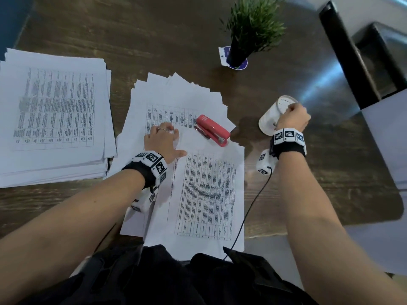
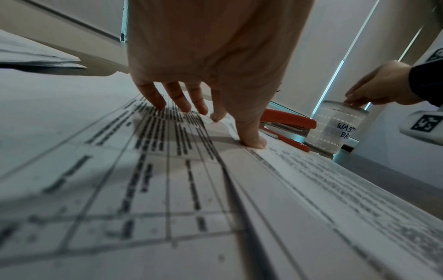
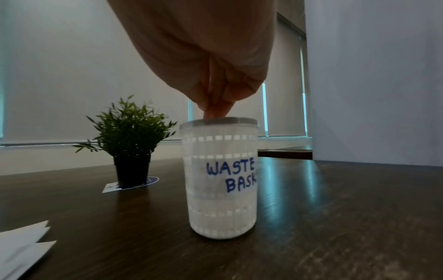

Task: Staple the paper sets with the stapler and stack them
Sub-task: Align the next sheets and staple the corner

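Lying on the fanned papers point(image 1: 176, 102) in front of us, the red stapler point(image 1: 212, 133) sits just right of our left hand point(image 1: 164, 142), whose fingers point(image 2: 153, 94) are spread, tips pressing the printed sheets. A taller stack point(image 1: 55, 111) rests to the left. Our right hand point(image 1: 293, 118) hangs over the white cup point(image 3: 220, 178) marked "WASTE BASK", fingertips point(image 3: 215, 111) bunched together at its rim; we cannot tell whether they pinch anything. Everything stands on a dark wooden table point(image 1: 154, 40), with a potted plant point(image 1: 248, 29) farther back and a black chair point(image 1: 361, 58) to the right. Pale blinds point(image 3: 72, 75) cover the windows behind.
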Demonstrator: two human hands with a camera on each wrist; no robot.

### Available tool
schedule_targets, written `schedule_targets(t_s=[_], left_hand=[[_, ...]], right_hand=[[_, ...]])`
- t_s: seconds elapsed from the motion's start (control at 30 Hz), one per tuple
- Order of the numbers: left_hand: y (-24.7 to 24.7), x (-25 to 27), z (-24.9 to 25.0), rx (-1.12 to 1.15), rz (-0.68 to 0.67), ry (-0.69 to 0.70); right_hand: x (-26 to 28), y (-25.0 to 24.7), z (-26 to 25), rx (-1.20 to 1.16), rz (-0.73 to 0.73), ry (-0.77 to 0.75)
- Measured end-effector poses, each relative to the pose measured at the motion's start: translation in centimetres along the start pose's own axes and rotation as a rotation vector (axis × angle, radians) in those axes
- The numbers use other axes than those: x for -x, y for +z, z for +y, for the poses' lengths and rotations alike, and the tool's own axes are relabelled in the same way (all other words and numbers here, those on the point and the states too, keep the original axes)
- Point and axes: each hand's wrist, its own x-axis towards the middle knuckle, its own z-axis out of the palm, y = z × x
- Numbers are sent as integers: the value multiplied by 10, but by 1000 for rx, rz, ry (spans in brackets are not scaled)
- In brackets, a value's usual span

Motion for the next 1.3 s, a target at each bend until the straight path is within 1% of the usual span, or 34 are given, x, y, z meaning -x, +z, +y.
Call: schedule_targets(t_s=[0.07, 0.1, 0.23, 0.27, 0.3, 0.33, 0.37, 0.4, 0.47, 0.5, 0.53, 0.57, 0.67, 0.73, 0.8, 0.87, 0.93, 1.03, 1.1, 1.17, 1.27, 1.3], left_hand=[[1, 0, 0, 0, -2, -4], [0, 0, 0, 2, -1, -6], [0, 0, 0, 35, 6, -11], [1, 0, 0, 51, 7, -14], [1, 1, 0, 69, 10, -16], [2, 1, 0, 87, 16, -19], [3, 1, 0, 103, 25, -24], [5, 2, 1, 117, 40, -30], [7, 2, 2, 166, 82, -58], [8, 2, 2, 199, 98, -81], [8, 2, 2, 224, 103, -101], [7, 2, 2, 235, 101, -113], [3, 0, 1, 248, 106, -112], [2, -1, 0, 258, 107, -98], [2, -2, 1, 277, 91, -100], [0, -2, 5, 295, 80, -115], [-2, -3, 8, 299, 69, -138], [-2, -5, 12, 327, 46, -173], [-3, -6, 15, 352, 37, -186], [-4, -5, 19, 369, 38, -194], [-5, -4, 18, 339, 42, -201], [-4, -4, 17, 339, 41, -198]], right_hand=[[-2, -3, 2, 7, -59, 3], [-1, -4, 3, 5, -63, -12], [17, -2, -4, 21, 14, -69], [25, 2, -7, -5, 34, -107], [37, 8, -11, -57, 34, -176], [49, 15, -16, -120, 2, -271], [62, 24, -21, -165, -87, -356], [75, 31, -26, -171, -233, -417], [96, 42, -36, -55, -576, -468], [102, 47, -39, 31, -692, -490], [105, 52, -41, 104, -750, -508], [106, 54, -43, 142, -764, -515], [98, 57, -50, 157, -725, -519], [93, 57, -57, 147, -702, -506], [89, 60, -64, 118, -641, -467], [88, 64, -72, 54, -577, -388], [90, 63, -76, -28, -556, -314], [105, 54, -71, -141, -511, -251], [121, 50, -57, -194, -466, -243], [137, 46, -37, -164, -455, -183], [155, 42, -8, -20, -514, 51], [160, 41, -1, 38, -547, 102]])
